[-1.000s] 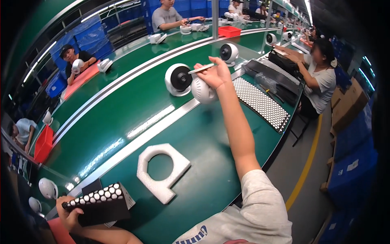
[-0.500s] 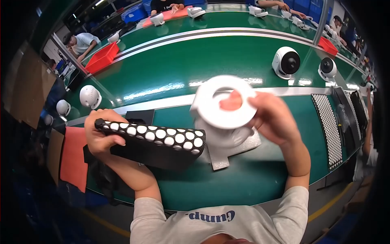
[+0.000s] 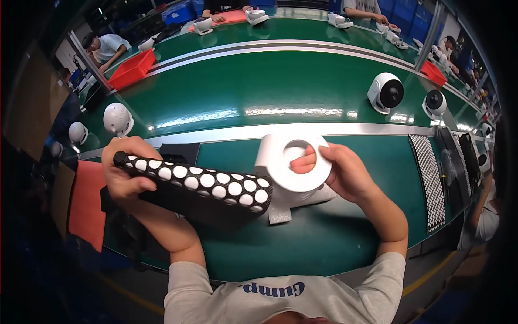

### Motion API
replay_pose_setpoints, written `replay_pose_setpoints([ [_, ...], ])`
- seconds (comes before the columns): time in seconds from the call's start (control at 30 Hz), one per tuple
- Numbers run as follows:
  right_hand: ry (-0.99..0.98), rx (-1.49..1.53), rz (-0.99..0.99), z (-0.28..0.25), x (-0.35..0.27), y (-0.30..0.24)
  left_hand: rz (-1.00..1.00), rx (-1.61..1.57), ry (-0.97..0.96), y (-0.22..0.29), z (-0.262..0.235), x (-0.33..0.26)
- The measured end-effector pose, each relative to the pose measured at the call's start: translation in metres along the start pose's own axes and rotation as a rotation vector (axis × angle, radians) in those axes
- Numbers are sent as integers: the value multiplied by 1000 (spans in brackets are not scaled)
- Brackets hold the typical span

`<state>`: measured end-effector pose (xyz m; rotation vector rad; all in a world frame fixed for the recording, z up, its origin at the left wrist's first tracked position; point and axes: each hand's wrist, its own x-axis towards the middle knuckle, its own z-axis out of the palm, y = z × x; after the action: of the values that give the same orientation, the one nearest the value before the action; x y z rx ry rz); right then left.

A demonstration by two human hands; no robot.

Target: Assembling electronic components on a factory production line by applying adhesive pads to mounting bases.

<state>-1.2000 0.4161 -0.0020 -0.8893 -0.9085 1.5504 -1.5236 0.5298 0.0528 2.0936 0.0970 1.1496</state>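
Both my hands gripping, left hand (image 3: 125,175) clutching black dotted tray (image 3: 200,186), right hand (image 3: 341,174) pinching white foam ring (image 3: 294,164) just beside it, over green desk (image 3: 324,243).

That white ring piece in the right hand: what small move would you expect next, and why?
Probably setting the white ring piece down onto the white foam block just beneath it. The right hand holds it tilted with a finger through the hole, while the left hand grips the black dotted tray beside it.
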Motion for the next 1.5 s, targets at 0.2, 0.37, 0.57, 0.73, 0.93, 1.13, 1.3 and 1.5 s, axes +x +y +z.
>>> replay_pose_setpoints([
  [0.2, 67, 125, -76, -6, 3, 6, -37, 7, 112, 6, 10, -2],
  [0.37, 5, 0, -54, -21, 17, -1, -73, 0, 41, 12, 5, -1],
  [0.57, -46, -77, -28, -32, 27, 4, -151, 226, -20, 16, 31, 29],
  [0.73, -119, -138, -31, -38, 35, 8, -174, 239, -75, 13, 37, 38],
  [0.93, -221, -162, 139, -33, 37, -5, -234, 139, -25, 23, 33, 29],
  [1.13, -92, -535, 4, -29, 33, -3, -339, 259, 25, 15, 40, 30],
  [1.3, 227, -1427, -129, -7, 25, -4, -203, 195, 37, 9, 35, 25],
  [1.5, 418, -1549, -843, 57, 6, -38, -23, 406, -16, 10, 38, 28],
])
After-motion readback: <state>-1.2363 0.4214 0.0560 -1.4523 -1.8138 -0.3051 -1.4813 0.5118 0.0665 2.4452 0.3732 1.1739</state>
